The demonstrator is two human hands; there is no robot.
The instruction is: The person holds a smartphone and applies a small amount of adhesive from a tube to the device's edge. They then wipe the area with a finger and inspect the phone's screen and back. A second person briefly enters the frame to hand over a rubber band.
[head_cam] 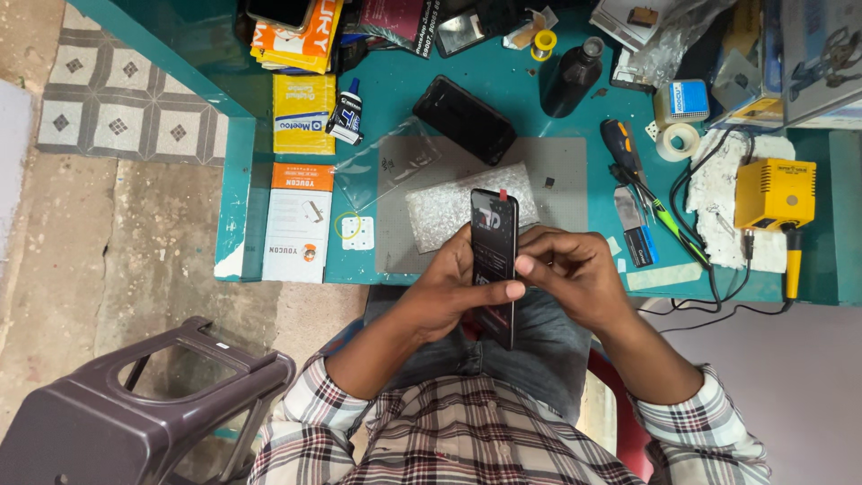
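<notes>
The phone (495, 260) is off the bench (395, 99), upright over the lap; left hand (449, 296) fingers clasp its side, right hand (570, 269) fingers pinch its edge; it looks assembled; a second phone (464, 118) lies untouched.

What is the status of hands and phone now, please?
Left hand and right hand both grip the black phone, above the lap. Second phone lies on teal table. Nothing obstructs.

Mat (564, 166) rear mostly free; bottle (572, 78), screwdrivers (639, 184) crowd right, prob. tight.

Plaid shirt (white, red, dark checks), cuffs rolled; grey jeans.
</notes>
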